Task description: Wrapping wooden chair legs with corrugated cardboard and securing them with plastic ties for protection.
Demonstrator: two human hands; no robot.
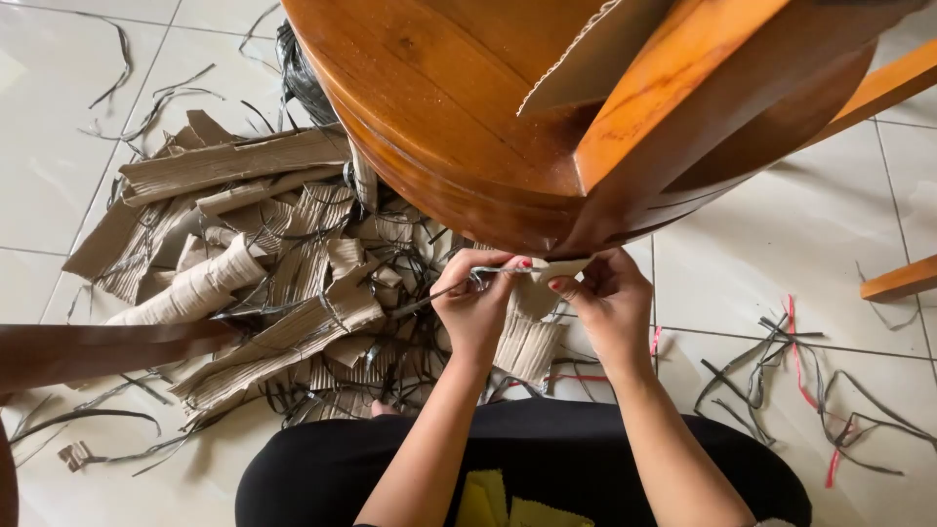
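Note:
My left hand [478,307] grips a thin metal blade-like tool [444,291] whose tip points left over the floor. My right hand [610,303] pinches a small piece of corrugated cardboard [558,267] right at the lower rim of a round wooden table top [439,107] turned on its side. Both hands meet just under that rim, fingertips nearly touching. A strip of cardboard [532,342] hangs below between the hands.
A heap of torn corrugated cardboard [254,263] and black strapping covers the tiled floor on the left. More black and red straps [800,390] lie on the right. Wooden table legs [898,278] stick out at right. A brown wooden edge [98,351] crosses at left.

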